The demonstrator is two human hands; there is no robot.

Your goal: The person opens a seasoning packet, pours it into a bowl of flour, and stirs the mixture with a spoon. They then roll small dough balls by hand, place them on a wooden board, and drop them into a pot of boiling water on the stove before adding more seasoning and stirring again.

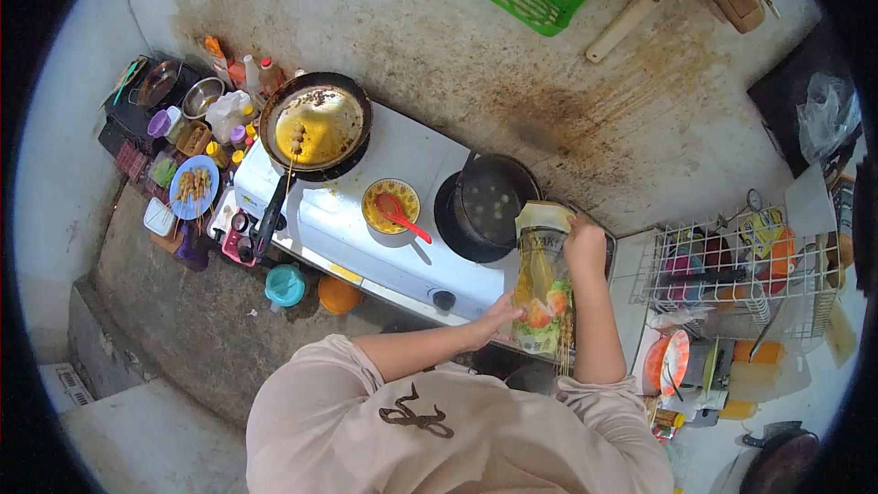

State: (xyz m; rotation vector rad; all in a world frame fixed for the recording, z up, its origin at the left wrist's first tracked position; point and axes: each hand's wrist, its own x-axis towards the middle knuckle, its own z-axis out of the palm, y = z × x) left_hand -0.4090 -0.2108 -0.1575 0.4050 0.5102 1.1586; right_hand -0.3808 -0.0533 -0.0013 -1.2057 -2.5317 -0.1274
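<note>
A cooking oil pouch (540, 297) with printed food pictures hangs upright in front of me, at the right front edge of the stove. My right hand (583, 247) grips its top right corner. Against its lower left side, my left hand (498, 322) closes with fingers on the film. Just behind the pouch, a dark pot (494, 201) holds liquid with several pale round pieces. Left of it, a patterned bowl (391, 206) contains yellow sauce and a red spoon (402, 218). A frying pan (315, 123) on the left burner has a skewer of balls in it.
The white stove (393, 261) stands against a stained wall. To its left are a blue plate (194, 187) of skewers, bottles and small containers. A turquoise cup (284, 285) is below the stove's front. On the right stands a wire dish rack (732, 279), with an orange plate (675, 361) nearby.
</note>
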